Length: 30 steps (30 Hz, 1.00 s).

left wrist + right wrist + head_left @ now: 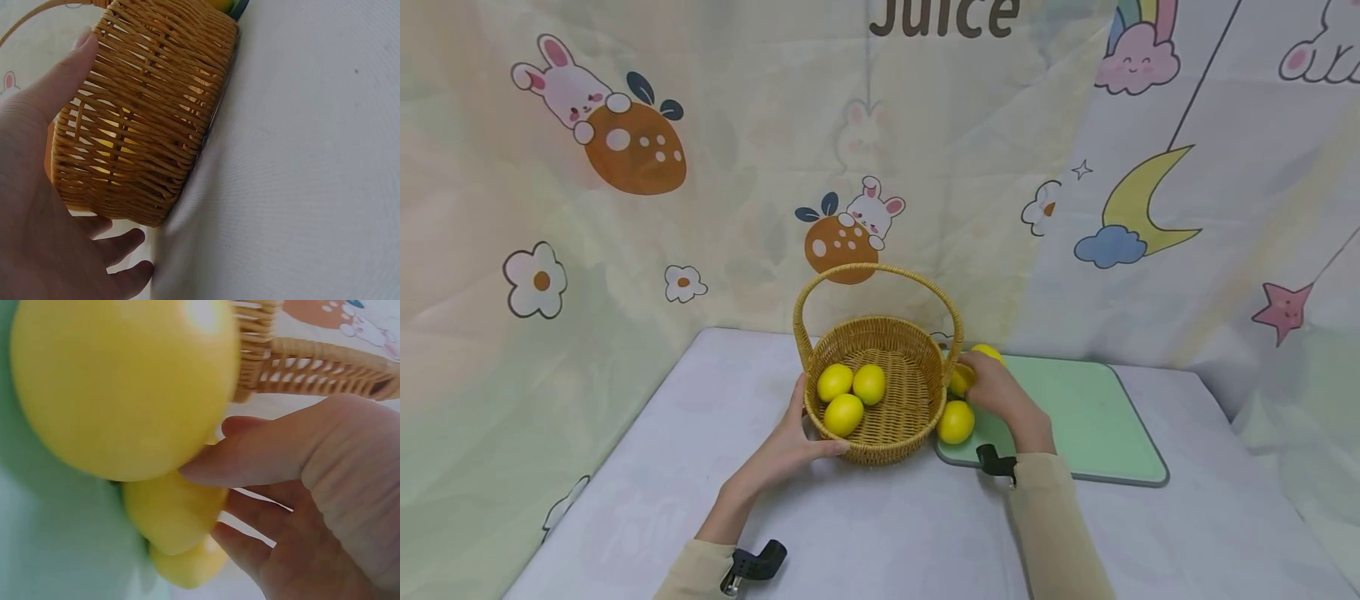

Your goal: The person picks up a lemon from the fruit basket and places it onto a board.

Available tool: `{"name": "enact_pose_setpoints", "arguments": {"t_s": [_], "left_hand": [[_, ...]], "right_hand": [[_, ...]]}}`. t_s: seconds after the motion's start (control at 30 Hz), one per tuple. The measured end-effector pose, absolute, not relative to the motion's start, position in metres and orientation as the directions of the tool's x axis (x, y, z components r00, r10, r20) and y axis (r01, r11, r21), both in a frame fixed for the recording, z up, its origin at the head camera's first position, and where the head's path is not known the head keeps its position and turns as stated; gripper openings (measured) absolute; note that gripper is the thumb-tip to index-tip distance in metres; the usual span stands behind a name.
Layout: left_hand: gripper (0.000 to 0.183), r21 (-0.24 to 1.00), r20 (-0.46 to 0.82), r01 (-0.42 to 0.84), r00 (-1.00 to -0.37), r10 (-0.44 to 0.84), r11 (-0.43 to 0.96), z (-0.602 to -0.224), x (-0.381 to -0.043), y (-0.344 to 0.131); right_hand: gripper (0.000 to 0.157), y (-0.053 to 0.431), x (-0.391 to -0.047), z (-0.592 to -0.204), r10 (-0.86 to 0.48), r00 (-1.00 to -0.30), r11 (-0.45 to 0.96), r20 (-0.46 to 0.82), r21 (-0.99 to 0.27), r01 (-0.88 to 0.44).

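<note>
Middle lemon point(961, 380) of the three outside the wicker basket point(887, 454): sits at the left end of the green cutting board point(1075, 417), just right of the basket, close by the right foot of its arched handle point(880, 267). Right hand point(1003, 398) has it, thumb on one side, fingers on the other, coming in from the right; left hand is well apart from it, across the basket. Key relation: basket opening lies left of the lemon, with the right rim and handle foot between. Long axis mostly covered in the head view; right wrist view suggests the tapered end points at the far lemon point(988, 352). Can't tell whether the fruit is off the board. Left hand point(793, 437) holds the basket at its near-left side, thumb along the near rim, other fingers around the left wall, some spread free of the weave. Crowding: near lemon point(956, 422) right by the thumb, far lemon behind, so little finger room either way. Inside the basket, three lemons point(843, 415) cluster left; the right part of its floor is bare. Basket stands upright on the white tablecloth point(887, 542); patterned backdrop point(737, 167) behind.
</note>
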<state>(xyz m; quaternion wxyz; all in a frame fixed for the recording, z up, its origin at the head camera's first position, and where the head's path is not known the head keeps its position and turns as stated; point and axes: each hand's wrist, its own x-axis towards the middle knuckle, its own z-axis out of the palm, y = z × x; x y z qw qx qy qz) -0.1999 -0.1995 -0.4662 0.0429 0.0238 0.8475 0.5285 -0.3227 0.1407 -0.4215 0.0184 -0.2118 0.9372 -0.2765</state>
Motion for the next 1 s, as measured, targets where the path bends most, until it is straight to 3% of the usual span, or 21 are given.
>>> {"name": "enact_pose_setpoints", "arguments": {"t_s": [0.43,1.0], "left_hand": [[0.134,0.896,-0.051,-0.010,-0.995,0.080,0.444,-0.467,-0.200,-0.199],[0.133,0.900,-0.040,0.004,-0.995,0.092,0.437,-0.467,-0.199,-0.200]], "right_hand": [[0.057,0.152,-0.303,-0.386,-0.385,-0.919,0.743,0.084,-0.562,-0.363],[0.054,0.151,-0.261,-0.337,-0.415,-0.896,0.716,0.158,-0.551,-0.429]]}}
